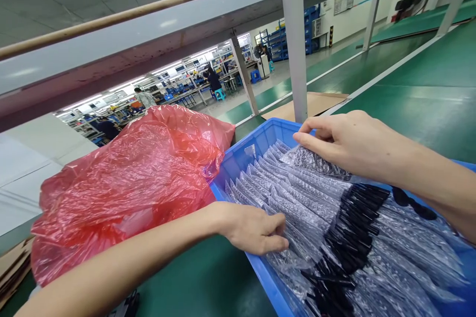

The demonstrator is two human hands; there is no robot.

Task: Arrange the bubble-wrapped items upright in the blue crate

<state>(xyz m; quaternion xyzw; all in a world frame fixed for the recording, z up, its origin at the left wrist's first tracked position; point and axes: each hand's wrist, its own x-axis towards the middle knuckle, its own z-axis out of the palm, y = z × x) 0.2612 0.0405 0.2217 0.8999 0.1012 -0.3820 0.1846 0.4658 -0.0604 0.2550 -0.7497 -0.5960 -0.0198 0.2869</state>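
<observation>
Both hands are in the blue bin (pixel 238 158) now, working a dense row of bubble-wrap pouches (pixel 297 198) that stand on edge, fanned like files across the tray. The left hand (pixel 253 228) comes in over the near wall of the bin, fingers curled and tucked between the pouches at the near end of the row, thumb pressing on top of them; it is pinching the edges of a few pouches. The right hand (pixel 345 143) sits at the far side, fingers bent down onto the upper edge of the pouches near the far corner, gripping the top of one. Black parts (pixel 357 218) show in a dark band running through the pouches, to the right of both hands. Just left of the bin, touching its corner, a crumpled red plastic bag (pixel 126 183) lies heaped on the green table (pixel 208 277). Flat cardboard (pixel 320 101) lies beyond the bin by a grey post (pixel 295 49)
</observation>
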